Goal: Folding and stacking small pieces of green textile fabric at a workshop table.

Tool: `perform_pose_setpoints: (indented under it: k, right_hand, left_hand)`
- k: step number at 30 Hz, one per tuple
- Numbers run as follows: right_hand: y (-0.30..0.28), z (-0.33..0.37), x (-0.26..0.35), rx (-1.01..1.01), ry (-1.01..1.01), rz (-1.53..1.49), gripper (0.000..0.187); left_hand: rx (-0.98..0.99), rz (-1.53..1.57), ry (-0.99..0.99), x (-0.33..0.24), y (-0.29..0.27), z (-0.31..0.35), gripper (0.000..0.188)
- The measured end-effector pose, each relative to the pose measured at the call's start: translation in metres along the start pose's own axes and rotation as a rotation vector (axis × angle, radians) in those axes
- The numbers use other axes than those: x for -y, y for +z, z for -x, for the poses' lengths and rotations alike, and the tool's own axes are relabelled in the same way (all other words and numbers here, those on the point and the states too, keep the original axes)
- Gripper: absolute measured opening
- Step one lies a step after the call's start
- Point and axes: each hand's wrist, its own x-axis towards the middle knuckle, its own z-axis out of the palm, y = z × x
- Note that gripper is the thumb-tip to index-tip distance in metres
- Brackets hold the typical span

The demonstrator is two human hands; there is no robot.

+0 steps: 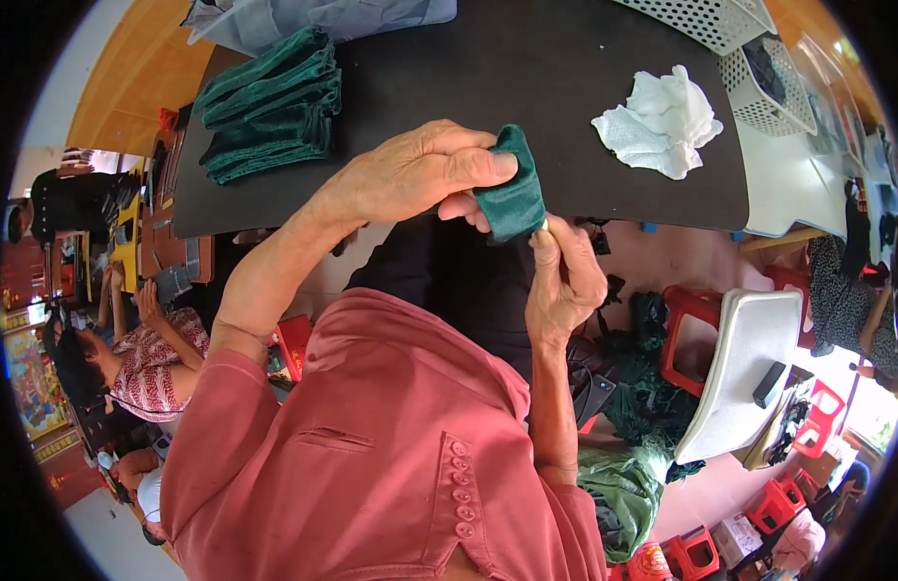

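In the head view, both hands meet on a small folded green cloth [512, 198], held in the air just in front of the near edge of the black table [449, 77]. The left hand [415, 174] pinches its upper left side, thumb on top; the right hand [563, 281] grips its lower right corner from below. The cloth's long axis runs roughly upright, tilted slightly rightward. Left of the cloth on the table sits a stack of folded green cloths [270, 107]; right of it, a crumpled white cloth [660, 121].
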Motion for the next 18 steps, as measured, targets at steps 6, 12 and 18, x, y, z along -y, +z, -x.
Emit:
perform_pose_setpoints:
  k: [6, 12, 18]
  right_hand:
    - [0.001, -0.003, 0.007, -0.035, 0.035, -0.135, 0.013]
    - [0.006, 0.016, 0.017, 0.095, 0.394, -0.512, 0.017]
    - [0.010, 0.009, 0.007, -0.166, -0.054, 0.061, 0.011]
  left_hand:
    - [0.011, -0.023, 0.020, -0.003, 0.004, -0.001, 0.048]
    - [-0.021, -0.048, 0.027, 0.004, 0.011, -0.002, 0.049]
    - [-0.127, -0.197, 0.032, 0.008, 0.019, -0.002, 0.047]
